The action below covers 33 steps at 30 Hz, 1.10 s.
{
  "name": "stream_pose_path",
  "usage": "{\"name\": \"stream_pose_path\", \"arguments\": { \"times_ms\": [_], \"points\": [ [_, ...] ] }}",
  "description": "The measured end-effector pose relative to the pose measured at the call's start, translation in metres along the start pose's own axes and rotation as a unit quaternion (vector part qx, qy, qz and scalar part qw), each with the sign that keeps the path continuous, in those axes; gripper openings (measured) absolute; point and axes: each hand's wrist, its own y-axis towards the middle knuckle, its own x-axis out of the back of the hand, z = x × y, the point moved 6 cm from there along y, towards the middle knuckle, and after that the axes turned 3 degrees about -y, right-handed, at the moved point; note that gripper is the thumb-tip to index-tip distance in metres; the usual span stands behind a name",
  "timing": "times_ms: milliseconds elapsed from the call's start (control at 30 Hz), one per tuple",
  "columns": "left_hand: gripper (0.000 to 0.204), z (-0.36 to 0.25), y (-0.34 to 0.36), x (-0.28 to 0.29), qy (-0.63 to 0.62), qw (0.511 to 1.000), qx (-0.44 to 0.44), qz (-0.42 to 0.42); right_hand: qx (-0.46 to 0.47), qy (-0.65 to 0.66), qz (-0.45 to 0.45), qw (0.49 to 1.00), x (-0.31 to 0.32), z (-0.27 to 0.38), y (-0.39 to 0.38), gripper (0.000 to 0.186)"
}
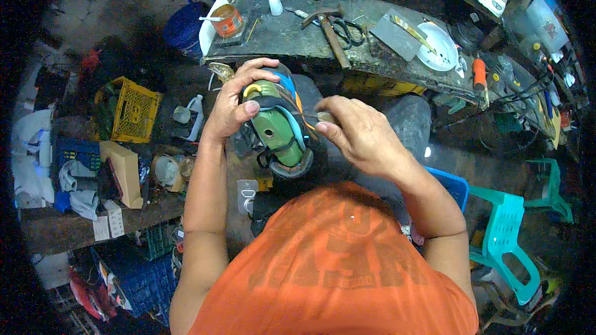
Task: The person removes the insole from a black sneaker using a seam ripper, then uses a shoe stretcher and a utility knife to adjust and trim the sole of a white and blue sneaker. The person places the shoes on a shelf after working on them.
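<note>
A shoe (294, 168) with dark, blue and orange parts is held over my lap, a green shoe last (277, 138) filling its opening. My left hand (233, 102) is closed round the shoe's far left side, fingers over the top and thumb near the last. On the right side, my right hand (363, 133) pinches a thin tool with a short pale handle (325, 116). Its slim shaft reaches the shoe's edge; the tip is too small to make out, so I cannot tell whether it goes in.
Ahead stands a workbench (273, 40) with a hammer (331, 36), scissors (349, 32), an orange tin (227, 20), a white squeeze bottle (275, 3) and a white plate (436, 46). A yellow crate (135, 110) sits left; a teal plastic stool (504, 229) stands right.
</note>
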Motion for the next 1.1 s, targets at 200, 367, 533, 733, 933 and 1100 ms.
{"name": "stream_pose_path", "arguments": {
  "times_ms": [200,367,533,733,933,1100],
  "points": [
    [0.074,-0.008,0.005,-0.007,0.043,0.999,-0.021,0.021,0.037,-0.146,0.013,0.989,0.007,0.015,0.002,0.03],
    [0.069,-0.025,0.012,-0.022,0.061,0.997,-0.027,0.042,0.102,-0.165,-0.013,0.981,0.016,0.027,0.013,0.03],
    [0.066,-0.061,0.02,-0.041,0.24,0.969,-0.028,0.052,0.02,-0.077,0.096,0.992,0.028,0.014,0.014,0.061],
    [0.068,-0.104,0.044,-0.075,0.446,0.862,-0.186,0.156,-0.029,-0.101,0.063,0.992,0.025,0.001,0.009,0.056],
    [0.053,-0.077,0.07,-0.105,0.312,0.882,-0.193,0.294,-0.014,-0.049,0.068,0.996,0.023,-0.024,0.001,0.048],
    [0.047,-0.037,0.09,-0.123,0.23,0.885,-0.148,0.376,-0.028,-0.02,0.047,0.998,0.018,-0.049,-0.013,0.042]
  ]
}}
